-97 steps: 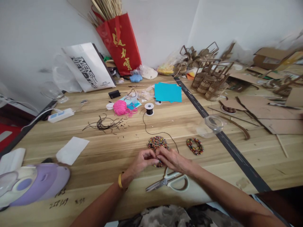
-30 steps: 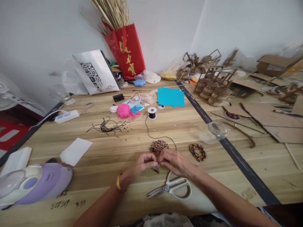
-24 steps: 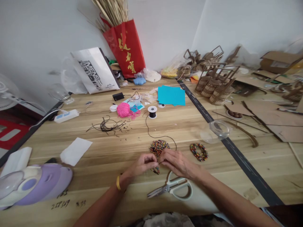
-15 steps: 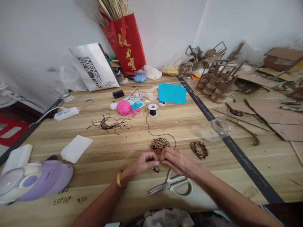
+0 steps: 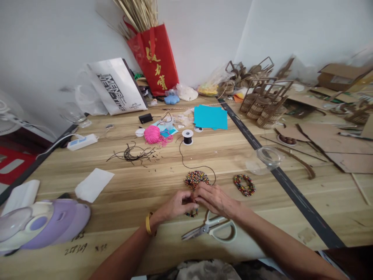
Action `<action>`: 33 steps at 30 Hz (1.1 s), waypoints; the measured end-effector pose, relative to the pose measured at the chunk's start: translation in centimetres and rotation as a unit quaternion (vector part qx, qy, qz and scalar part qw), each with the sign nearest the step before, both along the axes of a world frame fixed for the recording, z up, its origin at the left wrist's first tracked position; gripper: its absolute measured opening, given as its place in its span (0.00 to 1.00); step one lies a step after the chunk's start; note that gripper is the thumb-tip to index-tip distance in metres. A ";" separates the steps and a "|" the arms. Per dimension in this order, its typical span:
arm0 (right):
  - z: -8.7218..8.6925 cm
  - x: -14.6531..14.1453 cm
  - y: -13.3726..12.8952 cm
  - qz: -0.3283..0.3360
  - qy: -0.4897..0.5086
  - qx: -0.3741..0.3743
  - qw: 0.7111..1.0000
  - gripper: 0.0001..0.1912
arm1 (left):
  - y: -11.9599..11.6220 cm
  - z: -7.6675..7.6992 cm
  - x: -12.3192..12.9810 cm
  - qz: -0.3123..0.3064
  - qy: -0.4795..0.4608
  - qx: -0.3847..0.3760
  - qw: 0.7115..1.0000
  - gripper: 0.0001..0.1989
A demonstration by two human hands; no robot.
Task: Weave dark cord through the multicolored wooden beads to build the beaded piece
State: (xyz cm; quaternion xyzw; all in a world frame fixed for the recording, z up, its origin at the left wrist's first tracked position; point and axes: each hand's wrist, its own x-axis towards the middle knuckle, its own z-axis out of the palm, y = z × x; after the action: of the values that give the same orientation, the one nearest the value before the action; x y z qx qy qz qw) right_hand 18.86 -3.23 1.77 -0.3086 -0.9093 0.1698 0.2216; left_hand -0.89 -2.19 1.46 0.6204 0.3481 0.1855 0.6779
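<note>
1. Nearest, scissors (image 5: 204, 229) with pale handles lie on the wooden table (image 5: 163, 245), blades pointing left
2. The left hand (image 5: 176, 205), a yellow band (image 5: 148, 224) at its wrist, curls thumb and forefinger inward, their tips close against the other hand's; whether they pinch anything I cannot tell
3. The right hand (image 5: 215, 197) has its fingers bunched together over the same spot, and what they grip is hidden
4. A short beaded strand (image 5: 192, 213) shows just beneath the meeting fingertips
5. Right behind the hands sits a heap of multicoloured beads (image 5: 196, 178), with a beaded ring (image 5: 248, 190) apart to its right
6. A black cord (image 5: 194, 167) runs from beside the right hand back to a white-ended spool (image 5: 187, 139)
7. Left of the spool lies a tangle of dark strands (image 5: 132, 154); slightly farther back, pink yarn (image 5: 152, 135)
8. Blue sheets (image 5: 210, 117) lie beyond, and a red bag (image 5: 155, 62) stands farthest
</note>
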 end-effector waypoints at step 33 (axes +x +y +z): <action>-0.1 -0.2 0.0 0.015 0.147 -0.074 0.986 0.07 | 0.9 -0.4 -0.1 0.095 -0.060 -0.039 0.993 0.18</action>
State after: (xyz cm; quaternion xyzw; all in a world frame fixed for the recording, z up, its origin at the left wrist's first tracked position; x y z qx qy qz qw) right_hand 18.69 -3.21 1.63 -0.2824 -0.8562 0.2830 0.3272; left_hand -1.02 -1.25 1.04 0.5452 0.3717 0.2724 0.7004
